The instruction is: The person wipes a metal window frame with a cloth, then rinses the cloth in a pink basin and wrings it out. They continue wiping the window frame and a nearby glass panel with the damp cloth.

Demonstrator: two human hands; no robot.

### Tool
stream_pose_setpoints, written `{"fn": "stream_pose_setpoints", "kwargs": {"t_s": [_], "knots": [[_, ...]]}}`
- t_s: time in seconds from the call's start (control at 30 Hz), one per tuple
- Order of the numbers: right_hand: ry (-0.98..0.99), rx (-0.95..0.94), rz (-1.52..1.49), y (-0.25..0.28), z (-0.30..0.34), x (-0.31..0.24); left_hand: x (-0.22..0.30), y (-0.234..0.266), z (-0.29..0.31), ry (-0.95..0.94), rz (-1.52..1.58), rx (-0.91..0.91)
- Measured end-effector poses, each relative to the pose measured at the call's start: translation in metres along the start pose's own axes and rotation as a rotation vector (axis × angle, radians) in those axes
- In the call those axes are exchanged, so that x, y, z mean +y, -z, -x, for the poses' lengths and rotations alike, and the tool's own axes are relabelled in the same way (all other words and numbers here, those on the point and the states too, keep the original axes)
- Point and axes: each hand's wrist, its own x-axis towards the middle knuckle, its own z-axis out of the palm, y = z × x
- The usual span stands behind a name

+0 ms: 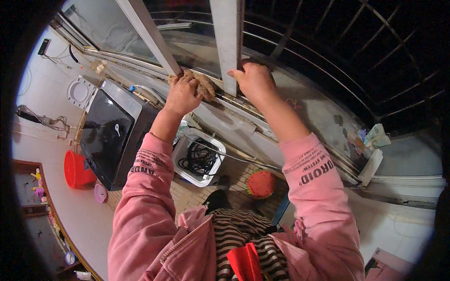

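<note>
Left hand [182,96] on cloth [205,87], right hand [255,83] on frame [226,42]

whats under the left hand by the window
A bunched brown cloth shows past the fingers of the left hand; the surface directly beneath the cloth is covered and can't be seen.

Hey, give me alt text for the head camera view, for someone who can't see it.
A person's left hand holds a fuzzy brown cloth on a grimy window track, while the right hand grips a white upright window frame. Below, a white plastic bin holds tangled black cables; left of it sits a boxy, dark-screened television.
</note>
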Motion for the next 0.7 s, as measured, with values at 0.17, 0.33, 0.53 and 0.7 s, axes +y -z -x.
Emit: {"fn": "stream_pose_setpoints", "kwargs": {"t_s": [0.17,0.33,0.53,0.7], "knots": [[-0.003,-0.057,0.073,-0.008,-0.014,-0.027,0.005,-0.005,0.0,0.005,0.028,-0.028],[0.038,-0.039,0.007,-0.02,-0.03,-0.03,0.03,-0.007,0.002,-0.118,0.113,0.106],[0.019,-0.084,-0.052,-0.022,-0.033,-0.035,0.066,0.002,0.008,-0.137,0.241,0.052],[0.008,-0.066,0.0,-0.035,-0.04,-0.036,0.169,-0.013,0.003,-0.265,0.542,0.212]]}}
